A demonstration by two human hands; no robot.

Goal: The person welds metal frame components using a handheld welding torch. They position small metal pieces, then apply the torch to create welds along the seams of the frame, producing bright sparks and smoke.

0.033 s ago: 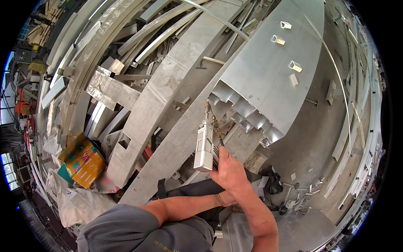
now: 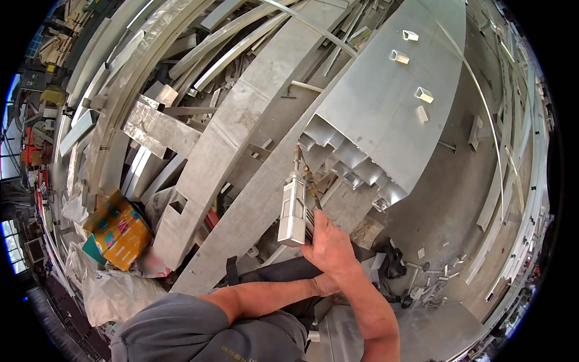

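Observation:
My right hand [image 2: 330,244] is closed around the handle of a hand-held welding gun [image 2: 294,211] with a boxy silver body and a copper-coloured nozzle. Its tip sits next to the near left corner of a wide silver metal sheet [image 2: 386,114], close to several folded metal sections [image 2: 344,157] that show at the sheet's end; whether it touches cannot be told. A thin rod or tube runs beside the nozzle. My left forearm crosses from the lower left, and my left hand [image 2: 327,285] lies under my right wrist, its fingers hidden.
Several short tube pieces [image 2: 424,95] lie on the sheet. Long metal profiles [image 2: 259,78] crowd the left side. A yellow box [image 2: 120,232] and a plastic bag [image 2: 117,295] stand at lower left. Metal offcuts [image 2: 431,286] litter the floor at right, near a dark strap [image 2: 393,262].

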